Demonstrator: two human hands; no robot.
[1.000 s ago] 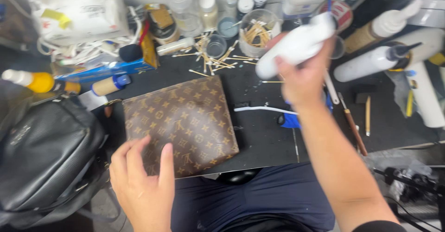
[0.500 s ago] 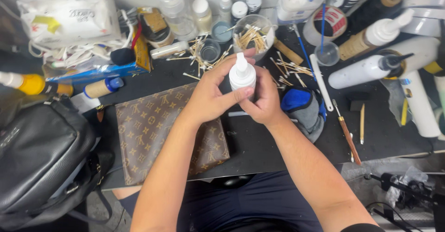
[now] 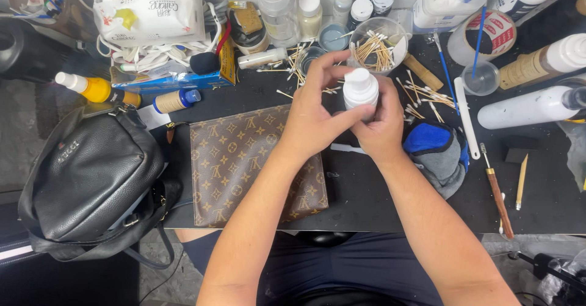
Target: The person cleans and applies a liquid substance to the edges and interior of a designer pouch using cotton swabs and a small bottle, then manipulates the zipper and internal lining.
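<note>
Black worktable (image 3: pixel 549 202), cluttered. One small white bottle (image 3: pixel 361 92), upright, gripped at its body by the right hand (image 3: pixel 381 129); left hand (image 3: pixel 314 113) closes fingers around its cap. Just left of the bottle: one brown patterned pouch (image 3: pixel 244 159), flat. Further left: one black leather bag (image 3: pixel 91 178). Right of the bottle: one blue-grey cloth (image 3: pixel 436 153). Behind: one clear cup of cotton swabs (image 3: pixel 375 46).
</note>
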